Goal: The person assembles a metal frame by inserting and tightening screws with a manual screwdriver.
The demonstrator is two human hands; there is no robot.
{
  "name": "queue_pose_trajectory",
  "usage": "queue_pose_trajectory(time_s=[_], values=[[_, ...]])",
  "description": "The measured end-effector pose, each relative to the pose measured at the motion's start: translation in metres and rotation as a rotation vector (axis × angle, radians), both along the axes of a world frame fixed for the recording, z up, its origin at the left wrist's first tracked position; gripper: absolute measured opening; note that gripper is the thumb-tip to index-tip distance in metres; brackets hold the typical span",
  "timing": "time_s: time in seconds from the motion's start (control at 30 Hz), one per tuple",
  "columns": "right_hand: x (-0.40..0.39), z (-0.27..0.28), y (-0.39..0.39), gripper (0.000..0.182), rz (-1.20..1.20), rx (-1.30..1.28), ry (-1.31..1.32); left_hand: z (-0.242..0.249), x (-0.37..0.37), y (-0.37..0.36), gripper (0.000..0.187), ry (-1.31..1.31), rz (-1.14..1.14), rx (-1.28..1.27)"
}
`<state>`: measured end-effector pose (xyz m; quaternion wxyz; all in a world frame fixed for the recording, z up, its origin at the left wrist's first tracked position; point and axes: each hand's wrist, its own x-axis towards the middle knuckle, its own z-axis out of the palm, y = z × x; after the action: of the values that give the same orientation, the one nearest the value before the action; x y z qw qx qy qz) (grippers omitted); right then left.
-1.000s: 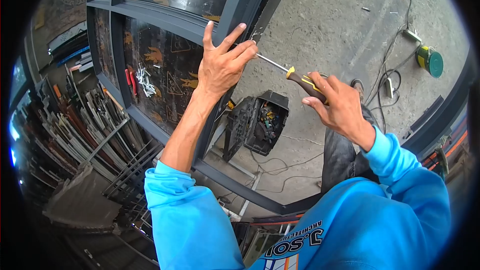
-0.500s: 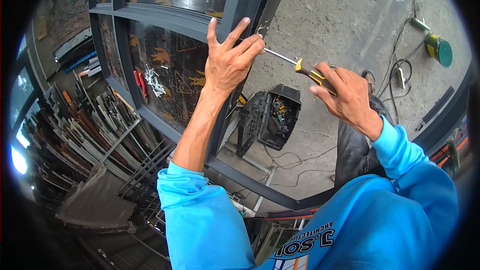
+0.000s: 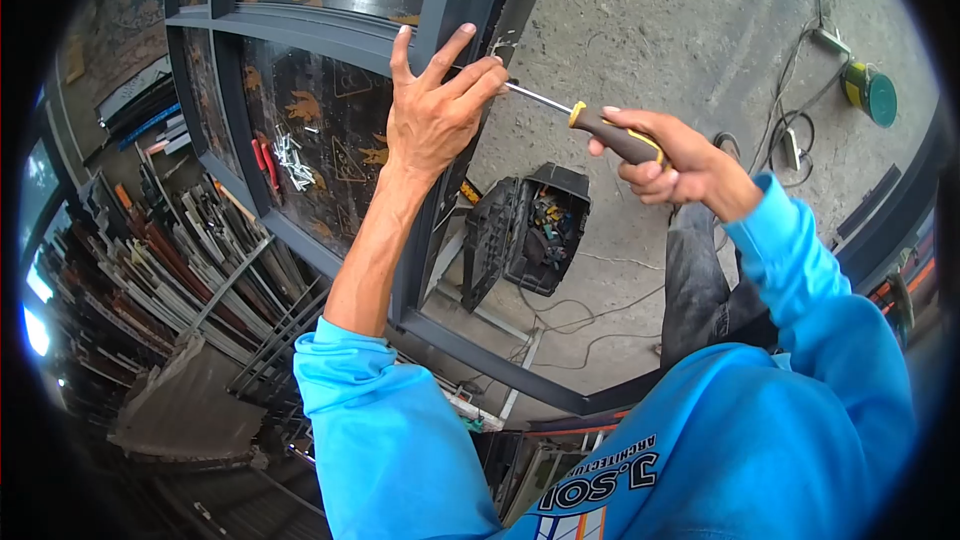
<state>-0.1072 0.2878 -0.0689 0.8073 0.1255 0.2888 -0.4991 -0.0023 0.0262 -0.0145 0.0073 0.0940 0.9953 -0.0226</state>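
Note:
My right hand (image 3: 680,155) is wrapped round the dark grip of a yellow-trimmed screwdriver (image 3: 622,136). Its steel shaft points left, and the tip ends at the fingers of my left hand (image 3: 432,120). That hand lies against the side of a dark grey metal frame (image 3: 452,2), two fingers stretched out over it. The other fingers are bent together around the screwdriver's tip; what they pinch there is hidden, as is my left thumb.
On the dark board are loose rivets or screws (image 3: 293,162) and red-handled pliers (image 3: 266,162). Below stands an open black toolbox (image 3: 545,230). Cables, a power strip (image 3: 830,40) and a green bucket (image 3: 870,95) are on the concrete floor. Metal profiles (image 3: 190,250) are stacked at left.
My right hand has turned round the screwdriver's handle, its fingers now curled over the grip. The left hand stays at the frame, while the whole view has shifted slightly.

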Motion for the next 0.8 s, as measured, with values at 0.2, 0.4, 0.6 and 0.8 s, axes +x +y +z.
queue_pose_trajectory(time_s=[0.2, 0.4, 0.6, 0.8], values=[[0.022, 0.028, -0.001, 0.040, -0.183, -0.028, 1.410, 0.006, 0.000, -0.002, 0.019, -0.048, 0.001, 0.003], [0.014, 0.010, -0.011, 0.035, -0.101, 0.045, 0.256, -0.002, 0.003, -0.025, 0.060, 0.548, 0.741, 0.309], [0.008, 0.011, -0.002, 0.035, -0.109, 0.044, 0.569, -0.003, -0.007, -0.031, 0.112, 0.346, 1.108, 0.654], [0.031, -0.006, -0.006, 0.040, -0.213, -0.173, 1.849, -0.011, -0.009, -0.032, 0.034, 0.364, 1.136, 0.478]])
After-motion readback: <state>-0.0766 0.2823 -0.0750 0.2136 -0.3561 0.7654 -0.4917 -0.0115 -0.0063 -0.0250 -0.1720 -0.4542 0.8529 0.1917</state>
